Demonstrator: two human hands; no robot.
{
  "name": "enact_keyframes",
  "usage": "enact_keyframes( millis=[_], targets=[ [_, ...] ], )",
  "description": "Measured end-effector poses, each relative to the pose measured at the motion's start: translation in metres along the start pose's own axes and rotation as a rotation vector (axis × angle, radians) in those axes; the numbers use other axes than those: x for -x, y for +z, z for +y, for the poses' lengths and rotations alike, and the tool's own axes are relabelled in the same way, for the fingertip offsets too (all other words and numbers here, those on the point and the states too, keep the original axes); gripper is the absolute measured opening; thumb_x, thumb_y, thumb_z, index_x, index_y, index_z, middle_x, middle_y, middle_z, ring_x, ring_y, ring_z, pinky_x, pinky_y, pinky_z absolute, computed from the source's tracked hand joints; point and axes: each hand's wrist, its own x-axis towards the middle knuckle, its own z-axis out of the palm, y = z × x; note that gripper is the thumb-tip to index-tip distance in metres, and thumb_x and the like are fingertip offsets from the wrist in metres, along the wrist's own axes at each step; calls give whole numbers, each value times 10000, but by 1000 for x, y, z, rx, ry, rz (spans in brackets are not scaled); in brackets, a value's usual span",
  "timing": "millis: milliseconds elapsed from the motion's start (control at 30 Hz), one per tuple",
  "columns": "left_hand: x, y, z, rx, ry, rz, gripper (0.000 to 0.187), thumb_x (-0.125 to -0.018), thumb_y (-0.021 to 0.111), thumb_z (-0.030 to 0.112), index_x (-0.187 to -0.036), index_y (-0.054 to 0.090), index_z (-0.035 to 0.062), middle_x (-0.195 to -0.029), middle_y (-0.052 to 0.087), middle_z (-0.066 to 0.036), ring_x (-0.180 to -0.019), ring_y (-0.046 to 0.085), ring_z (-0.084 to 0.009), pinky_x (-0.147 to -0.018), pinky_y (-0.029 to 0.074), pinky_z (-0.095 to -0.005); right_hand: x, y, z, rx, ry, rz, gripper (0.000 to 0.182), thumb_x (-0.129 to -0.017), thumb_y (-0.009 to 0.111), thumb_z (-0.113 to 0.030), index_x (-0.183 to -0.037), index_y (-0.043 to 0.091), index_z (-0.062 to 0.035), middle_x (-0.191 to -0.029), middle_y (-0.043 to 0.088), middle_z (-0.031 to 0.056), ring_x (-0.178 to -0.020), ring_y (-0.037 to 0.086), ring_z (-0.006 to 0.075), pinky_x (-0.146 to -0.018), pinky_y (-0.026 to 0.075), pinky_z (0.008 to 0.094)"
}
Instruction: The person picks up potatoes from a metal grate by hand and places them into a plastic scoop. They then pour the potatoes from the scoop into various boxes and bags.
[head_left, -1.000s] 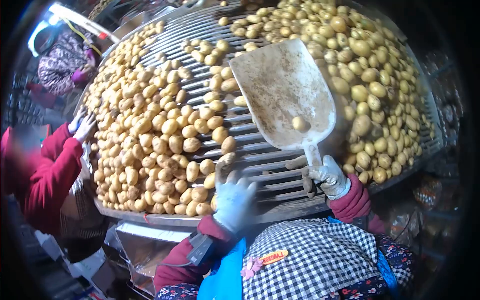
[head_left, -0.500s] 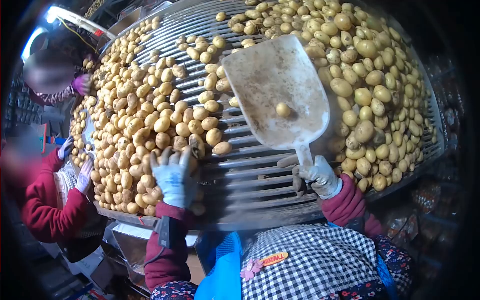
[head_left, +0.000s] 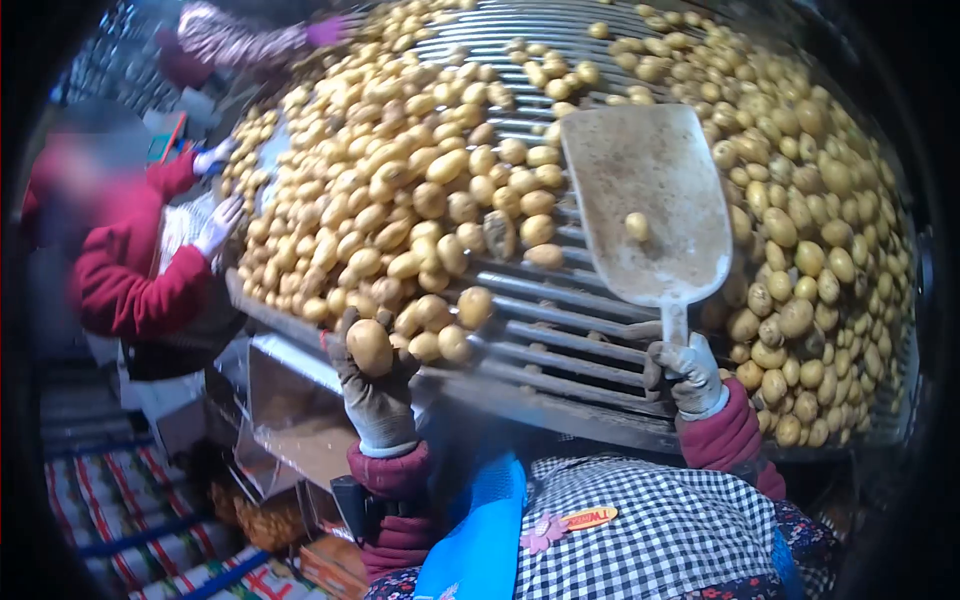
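A: Item one, the potato (head_left: pixel 369 345). Where is it?

B: In the left hand (head_left: pixel 375 385), gloved, fingers curled up around it from below. Hand and potato sit at the near edge of the roller table (head_left: pixel 560 335), just left of the middle, over the rim.

A: Item two, the right hand?

B: Right hand (head_left: pixel 688 372), also gloved, fist closed around the handle of a scoop (head_left: pixel 650 205). The handle is short and points down toward the person; the blade is pale, dusty, and lies tilted over the bare rollers near the table's near-right part.

A: Anything on the blade?

B: One small potato (head_left: pixel 637 226), about mid-blade, lying loose.

A: Stock on the table?

B: Two lots. A big heap of potatoes (head_left: pixel 400 190) covers the left half up to the far edge. A second band of potatoes (head_left: pixel 810 230) runs along the right edge, from the far corner to the near-right corner. Bare metal rollers show between them, under and below the scoop.

A: Other persons?

B: A co-worker in a red sleeve (head_left: pixel 135 285) stands at the left edge, pale-gloved hand (head_left: pixel 218 226) touching the heap. Another person's patterned sleeve (head_left: pixel 240 40) reaches in at the far-left corner.

A: Below the table?

B: An open box (head_left: pixel 300 420) under the near-left edge, printed sacks (head_left: pixel 130 520) lower left. The person's checked apron (head_left: pixel 640 530) fills the bottom.
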Motion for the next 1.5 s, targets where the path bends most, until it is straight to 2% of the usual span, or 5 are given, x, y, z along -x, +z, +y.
enact_keyframes(
  millis=[433, 800, 933, 1100, 1500],
  targets=[
    [88, -124, 21, -563, 405, 294, 792, -810, 709, -35, -1502, 323, -5, -1384, 470, -140, -1168, 546, -186, -1013, 470, -299, -8, -1, 20, -16, -22, -132, 550, -856, 635, -241, -1250, 555, 134, -618, 587, 39, -459, 545, 123, -426, 454, 219],
    [112, -179, 20, -1255, 470, 643, 696, -759, 824, 239, -1334, 547, -37, -1161, 591, -144, -1060, 583, -210, -916, 496, -329, -12, 2, 28, 36, -30, -92, 536, -879, 633, -247, -1266, 551, 115, -632, 565, 30, -459, 505, 108, -413, 420, 218],
    [86, -230, 19, -665, 74, 656, 575, -890, 666, 533, -1133, 634, 13, -817, 657, -70, -554, 598, -119, -491, 492, -234, -10, 6, 27, 56, -25, -66, 511, -911, 604, -234, -1274, 522, 117, -592, 520, 17, -428, 459, 105, -381, 378, 218],
    [92, -244, 15, 128, -5, 424, 678, -887, 591, 658, -1172, 629, 44, -925, 698, -132, -690, 659, -228, -566, 539, -295, -9, 7, 25, 109, -27, -80, 552, -888, 608, -297, -1261, 552, 106, -632, 545, 36, -468, 477, 111, -429, 402, 224],
    [227, -360, 35, -59, 473, 987, 409, -943, 646, 271, -1289, 559, 69, -1205, 616, -119, -978, 660, -256, -783, 595, -364, -19, 0, 36, 85, -21, -108, 639, -838, 688, -285, -1300, 499, 114, -610, 517, 28, -442, 453, 108, -382, 376, 219]
  ],
)
